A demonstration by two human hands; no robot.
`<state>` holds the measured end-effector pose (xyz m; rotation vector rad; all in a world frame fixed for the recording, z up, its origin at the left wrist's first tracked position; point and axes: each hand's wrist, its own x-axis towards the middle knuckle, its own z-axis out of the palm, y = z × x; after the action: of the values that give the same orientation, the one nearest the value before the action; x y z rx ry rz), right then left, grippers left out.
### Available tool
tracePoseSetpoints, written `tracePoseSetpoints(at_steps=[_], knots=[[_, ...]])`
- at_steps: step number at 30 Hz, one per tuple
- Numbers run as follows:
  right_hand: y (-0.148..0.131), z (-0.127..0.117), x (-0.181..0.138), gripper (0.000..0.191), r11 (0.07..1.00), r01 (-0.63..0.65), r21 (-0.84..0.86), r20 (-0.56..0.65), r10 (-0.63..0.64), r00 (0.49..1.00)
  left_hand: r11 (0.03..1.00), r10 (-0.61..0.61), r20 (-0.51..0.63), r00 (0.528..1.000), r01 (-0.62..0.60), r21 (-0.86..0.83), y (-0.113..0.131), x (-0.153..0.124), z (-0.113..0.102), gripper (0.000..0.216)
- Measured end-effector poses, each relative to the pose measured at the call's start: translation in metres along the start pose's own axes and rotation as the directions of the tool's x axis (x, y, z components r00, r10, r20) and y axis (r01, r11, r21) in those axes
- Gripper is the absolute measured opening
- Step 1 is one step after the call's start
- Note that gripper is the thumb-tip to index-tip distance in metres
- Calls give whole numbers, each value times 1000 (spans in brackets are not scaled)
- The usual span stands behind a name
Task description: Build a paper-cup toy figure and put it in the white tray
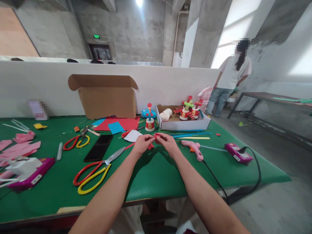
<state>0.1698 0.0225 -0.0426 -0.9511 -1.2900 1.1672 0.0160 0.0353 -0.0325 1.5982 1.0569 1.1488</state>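
Observation:
My left hand point(143, 143) and my right hand point(167, 143) meet over the middle of the green table. Between their fingertips they pinch a small piece of red paper point(157, 137); how it is folded is too small to tell. Another red scrap point(151, 146) shows just beneath the left fingers. Beyond the hands stands a paper-cup figure point(149, 124) with a red band and a red round top. A white paper piece point(133, 136) lies beside my left hand. To the right of my right hand rests a pink hot glue gun point(192, 148).
Large scissors point(107, 161), a black phone point(98, 148) and smaller scissors point(79, 139) lie to the left. Behind are red paper sheets point(104, 124), a box of cup figures point(182, 125) and an upright cardboard box point(108, 100). A purple power strip point(237, 153) sits right. A person point(231, 74) stands beyond.

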Motion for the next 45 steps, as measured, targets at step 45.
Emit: tracePoseSetpoints(at_steps=[45], knots=[[-6, 0, 0, 24, 962, 164, -218, 99, -145, 984, 851, -292, 215, 932, 356, -386, 3, -6, 2, 39]])
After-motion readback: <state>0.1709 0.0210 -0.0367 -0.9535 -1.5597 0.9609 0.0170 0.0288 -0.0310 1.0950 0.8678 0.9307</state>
